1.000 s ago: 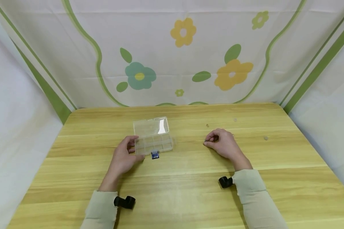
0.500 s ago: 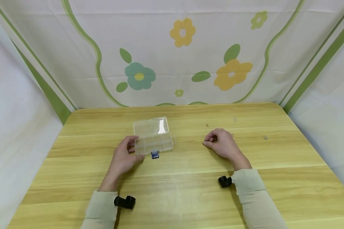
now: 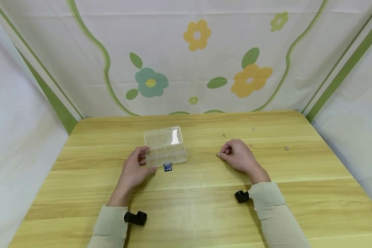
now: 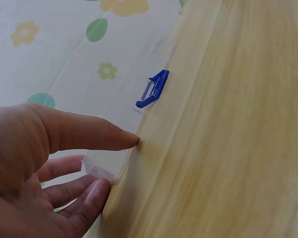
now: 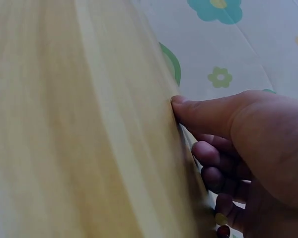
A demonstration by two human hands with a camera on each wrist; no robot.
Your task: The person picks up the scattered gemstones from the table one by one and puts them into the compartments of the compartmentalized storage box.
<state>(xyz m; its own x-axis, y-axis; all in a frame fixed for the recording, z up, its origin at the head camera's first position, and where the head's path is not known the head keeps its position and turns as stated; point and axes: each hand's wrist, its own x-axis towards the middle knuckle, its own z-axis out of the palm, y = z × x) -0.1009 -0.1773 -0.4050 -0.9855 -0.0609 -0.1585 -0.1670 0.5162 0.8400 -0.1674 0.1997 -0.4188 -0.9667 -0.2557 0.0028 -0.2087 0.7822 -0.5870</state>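
Note:
A clear plastic compartment box (image 3: 166, 155) stands on the table with its lid (image 3: 162, 137) flipped back and a blue latch (image 3: 167, 167) at the front. My left hand (image 3: 136, 169) holds the box's left end, thumb at the front corner and fingers along the side. In the left wrist view the same latch (image 4: 153, 89) lies beyond the thumb. To the right, my right hand (image 3: 237, 155) has thumb and forefinger pinched together low over the table. A tiny dark thing shows at those fingertips, mostly hidden; I cannot tell its kind.
Several small round pieces lie behind and right of the right hand: a brownish one (image 3: 224, 135), a pale one (image 3: 253, 129), a reddish one (image 3: 251, 146) and a grey one (image 3: 286, 148). A flowered cloth (image 3: 179, 62) hangs behind the table (image 3: 186, 213).
My right hand has shifted slightly left, fingertips still pinched, uncovering more of the reddish piece behind it. The left hand and the box have stayed put.

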